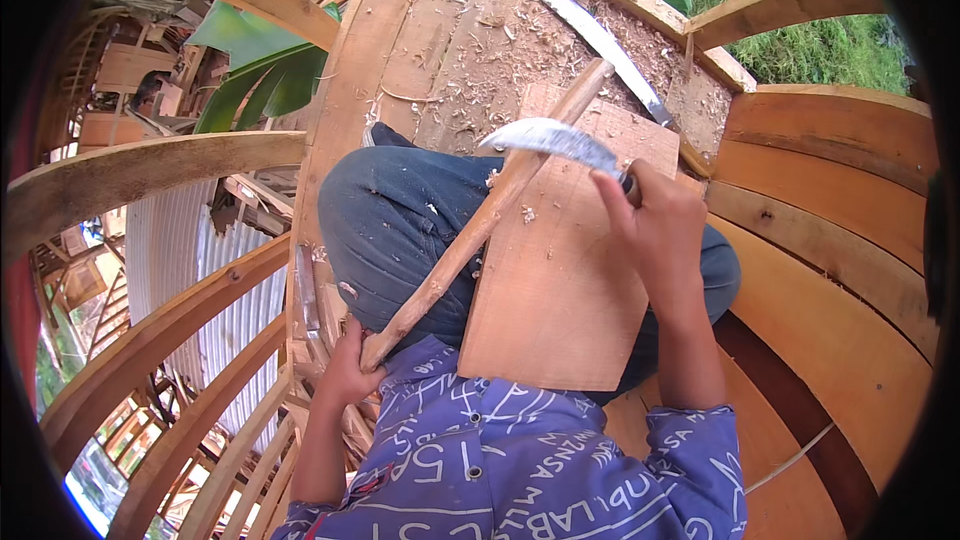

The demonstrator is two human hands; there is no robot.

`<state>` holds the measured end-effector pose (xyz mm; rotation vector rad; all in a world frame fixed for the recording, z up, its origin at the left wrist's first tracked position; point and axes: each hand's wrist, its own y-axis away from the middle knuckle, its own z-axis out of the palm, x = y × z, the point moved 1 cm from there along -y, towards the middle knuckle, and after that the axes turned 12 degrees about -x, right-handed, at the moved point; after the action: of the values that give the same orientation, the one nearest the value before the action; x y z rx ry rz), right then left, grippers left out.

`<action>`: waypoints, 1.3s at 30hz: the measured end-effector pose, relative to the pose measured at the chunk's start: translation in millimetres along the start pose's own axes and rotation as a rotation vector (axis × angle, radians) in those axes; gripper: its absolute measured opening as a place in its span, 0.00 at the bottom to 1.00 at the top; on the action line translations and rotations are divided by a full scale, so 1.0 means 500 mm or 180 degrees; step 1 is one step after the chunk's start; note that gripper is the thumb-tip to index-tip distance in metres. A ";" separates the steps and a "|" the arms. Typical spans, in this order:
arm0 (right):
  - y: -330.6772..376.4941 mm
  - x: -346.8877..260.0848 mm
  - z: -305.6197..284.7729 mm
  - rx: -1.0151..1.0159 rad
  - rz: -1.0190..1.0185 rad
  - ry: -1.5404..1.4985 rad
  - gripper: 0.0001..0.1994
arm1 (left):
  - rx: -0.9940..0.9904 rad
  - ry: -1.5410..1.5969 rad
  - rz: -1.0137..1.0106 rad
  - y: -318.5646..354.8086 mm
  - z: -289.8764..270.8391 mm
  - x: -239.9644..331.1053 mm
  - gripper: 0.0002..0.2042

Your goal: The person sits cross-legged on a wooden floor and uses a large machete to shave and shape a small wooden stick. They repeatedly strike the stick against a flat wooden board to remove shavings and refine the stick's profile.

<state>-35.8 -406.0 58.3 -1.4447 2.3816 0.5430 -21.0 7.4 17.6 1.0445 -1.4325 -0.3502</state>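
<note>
My right hand [658, 230] is closed round the dark handle of a curved knife [565, 140]. Its blade points left and lies across the upper part of a long wooden stick [450, 260]. Low on the left, my left hand [352, 368] grips the near end of that stick, which slants up to the right. Under the stick a flat wooden board [560, 290] rests over my lap. A few shavings sit on the board beside the stick. On the floor beyond lies a long machete [605, 45] with a wooden handle.
Wood shavings [490, 50] are scattered over the plank floor [385, 70]. Curved wooden ribs [160, 155] rise at the left and plank walls [820, 220] at the right. Corrugated metal sheets [205, 270] and scrap wood lie outside the left ribs, with grass [790, 60] beyond the far right.
</note>
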 end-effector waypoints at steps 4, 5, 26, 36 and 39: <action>-0.050 0.036 -0.026 -0.0037 0.0675 -0.0313 0.22 | -0.0065 -0.0071 -0.0074 0.001 0.000 -0.018 0.37; -0.047 0.041 -0.018 0.0152 0.0527 -0.0237 0.23 | -0.0090 -0.0087 -0.0170 0.004 -0.006 -0.005 0.36; -0.006 0.006 0.005 0.0111 -0.0053 0.0208 0.24 | -0.0186 -0.0045 -0.0083 -0.001 -0.010 -0.004 0.35; -0.006 0.129 -0.019 0.0132 0.0596 -0.1219 0.25 | 0.0064 -0.0203 0.0035 0.001 -0.001 -0.024 0.33; 0.026 0.047 -0.024 -0.0027 0.0320 -0.1213 0.24 | 0.0291 -0.0352 0.0266 0.000 0.011 -0.017 0.33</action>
<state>-58.7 -424.2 60.8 -1.1099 2.1547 0.7769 -27.7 11.7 11.3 1.0485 -1.5990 -0.2877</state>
